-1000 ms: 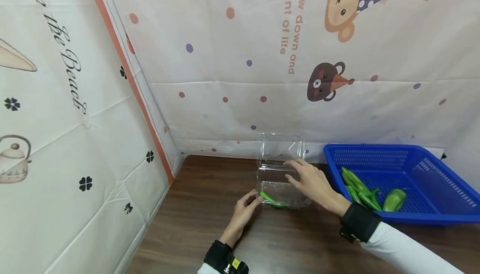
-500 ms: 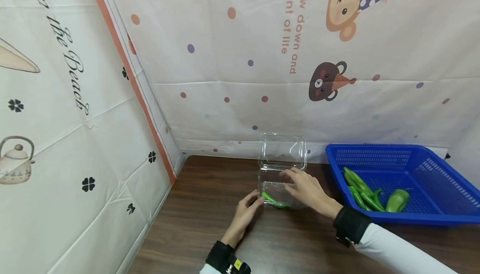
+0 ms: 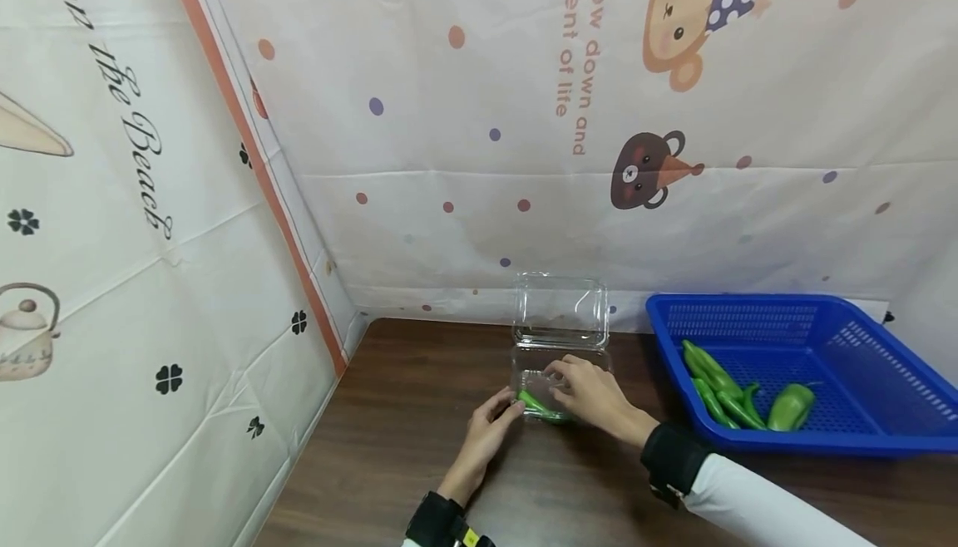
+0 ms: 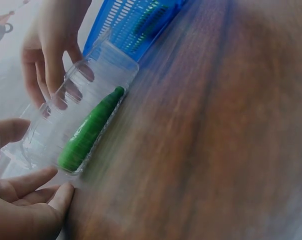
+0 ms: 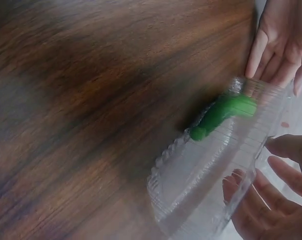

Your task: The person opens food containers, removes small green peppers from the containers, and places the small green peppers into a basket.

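Two hands work at a clear clamshell box on the wooden table, its lid standing open at 12 o'clock. Left hand, fingers relaxed and apart, touches the box's 9 o'clock corner. Right hand curls its fingers over the tray's rim. One green pepper lies inside. Blue basket of peppers sits at 3 o'clock.

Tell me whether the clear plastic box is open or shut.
Open. The clear plastic box has its hinged lid standing up behind it, and one green pepper lies in the tray.
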Action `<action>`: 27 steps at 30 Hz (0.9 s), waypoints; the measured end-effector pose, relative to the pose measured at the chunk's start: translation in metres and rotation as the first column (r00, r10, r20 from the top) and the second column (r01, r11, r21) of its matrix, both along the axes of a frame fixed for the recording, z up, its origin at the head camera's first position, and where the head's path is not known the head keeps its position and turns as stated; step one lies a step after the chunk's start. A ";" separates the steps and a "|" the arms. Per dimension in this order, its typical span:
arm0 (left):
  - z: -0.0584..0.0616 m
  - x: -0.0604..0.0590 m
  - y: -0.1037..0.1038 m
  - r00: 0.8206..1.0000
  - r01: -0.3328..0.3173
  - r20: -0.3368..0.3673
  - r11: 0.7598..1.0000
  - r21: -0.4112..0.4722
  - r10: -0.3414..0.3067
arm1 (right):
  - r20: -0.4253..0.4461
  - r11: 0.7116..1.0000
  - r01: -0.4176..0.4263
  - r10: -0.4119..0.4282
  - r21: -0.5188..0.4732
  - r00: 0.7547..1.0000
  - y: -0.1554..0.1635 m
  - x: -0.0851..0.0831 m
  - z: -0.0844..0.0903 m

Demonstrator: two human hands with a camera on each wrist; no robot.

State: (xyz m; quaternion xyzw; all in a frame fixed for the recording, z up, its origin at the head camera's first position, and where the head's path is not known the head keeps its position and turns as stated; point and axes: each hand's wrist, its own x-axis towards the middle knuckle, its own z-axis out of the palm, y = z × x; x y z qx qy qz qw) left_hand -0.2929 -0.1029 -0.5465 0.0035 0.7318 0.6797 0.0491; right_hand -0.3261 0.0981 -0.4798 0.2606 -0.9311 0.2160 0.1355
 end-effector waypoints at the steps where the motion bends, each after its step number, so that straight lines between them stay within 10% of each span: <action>1: 0.000 0.000 0.000 1.000 -0.002 0.002 1.000 0.000 0.002 | 0.004 1.000 -0.002 0.002 0.000 1.000 -0.001 -0.001 -0.001; 12: -0.002 0.001 -0.002 1.000 -0.005 -0.005 1.000 -0.002 0.005 | 0.184 0.965 -0.231 0.252 -0.128 0.950 -0.010 -0.017 -0.012; 27: 0.002 0.003 0.000 1.000 -0.013 -0.005 1.000 -0.020 0.013 | 0.287 0.962 -0.267 0.270 -0.050 0.919 -0.011 -0.036 -0.022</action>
